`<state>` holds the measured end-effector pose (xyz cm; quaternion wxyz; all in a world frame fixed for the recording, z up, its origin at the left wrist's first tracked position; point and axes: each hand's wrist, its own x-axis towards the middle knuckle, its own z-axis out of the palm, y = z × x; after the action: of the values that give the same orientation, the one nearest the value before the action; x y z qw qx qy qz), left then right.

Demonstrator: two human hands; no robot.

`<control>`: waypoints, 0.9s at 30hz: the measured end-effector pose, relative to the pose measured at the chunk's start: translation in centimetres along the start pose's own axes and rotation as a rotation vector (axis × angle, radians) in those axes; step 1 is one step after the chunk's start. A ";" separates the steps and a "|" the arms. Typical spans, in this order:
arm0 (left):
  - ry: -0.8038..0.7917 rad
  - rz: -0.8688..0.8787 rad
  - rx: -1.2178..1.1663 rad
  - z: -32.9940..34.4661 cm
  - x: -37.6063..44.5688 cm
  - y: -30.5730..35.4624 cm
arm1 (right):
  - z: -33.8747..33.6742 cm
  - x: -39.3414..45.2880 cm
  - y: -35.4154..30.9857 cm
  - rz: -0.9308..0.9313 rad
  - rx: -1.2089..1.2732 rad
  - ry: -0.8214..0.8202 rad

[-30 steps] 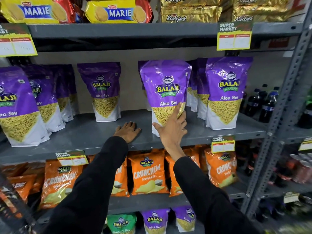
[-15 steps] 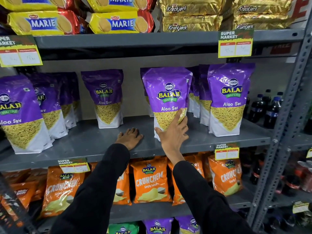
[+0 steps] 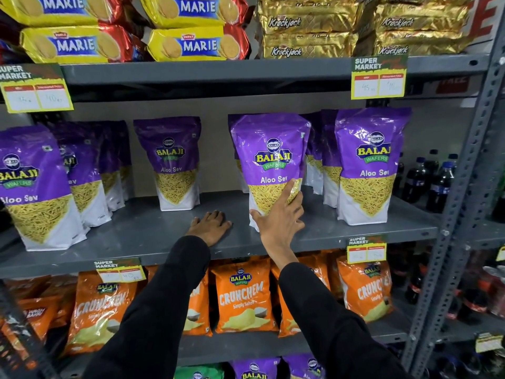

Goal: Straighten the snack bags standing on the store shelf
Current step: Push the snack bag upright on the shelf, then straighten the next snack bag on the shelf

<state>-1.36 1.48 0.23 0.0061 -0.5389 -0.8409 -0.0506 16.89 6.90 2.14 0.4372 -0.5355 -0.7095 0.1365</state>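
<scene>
Purple Aloo Sev snack bags stand on the grey middle shelf (image 3: 142,236). My right hand (image 3: 281,214) grips the lower front of the centre bag (image 3: 270,160), which stands upright near the shelf's front. My left hand (image 3: 209,225) lies flat, palm down, on the bare shelf just left of that bag, holding nothing. Another single bag (image 3: 175,162) stands further back to the left. A row of bags (image 3: 30,184) fills the left end, and another row stands at the right, fronted by one bag (image 3: 369,165).
Marie biscuit packs (image 3: 185,45) and gold Krackjack packs (image 3: 308,42) fill the shelf above. Orange Crunchem bags (image 3: 243,296) line the shelf below. Dark drink bottles (image 3: 431,181) stand behind the grey upright post (image 3: 464,203) at right. Price tags (image 3: 378,77) hang from shelf edges.
The view has tilted up a little, so everything sits lower in frame. My right hand stays on the centre bag and my left hand stays flat on the shelf.
</scene>
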 end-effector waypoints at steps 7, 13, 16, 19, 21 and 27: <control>0.039 -0.006 -0.052 -0.3 -0.5 0.2 | -0.2 -0.2 0.2 -0.019 -0.020 0.012; 0.267 0.026 -0.272 -1.3 -3.2 0.2 | -0.7 -1.5 1.9 -0.088 0.048 0.003; 0.362 0.053 -0.293 -1.3 -5.8 -1.3 | -0.6 -3.6 2.1 -0.284 0.061 0.190; 0.398 -0.005 -0.276 -1.1 -8.5 -4.4 | 0.2 -5.5 0.1 -0.430 0.160 0.223; 0.395 -0.057 -0.247 -1.4 -9.7 -7.0 | 1.1 -6.4 -2.3 -0.450 0.239 0.154; 0.323 -0.116 -0.147 -2.6 -10.4 -16.6 | 6.5 -6.0 -10.5 -0.333 0.302 -0.146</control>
<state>-12.13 -15.08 0.87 0.0988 -0.4734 -0.8526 -0.1980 5.44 -0.72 2.45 0.4763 -0.3285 -0.7893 0.2053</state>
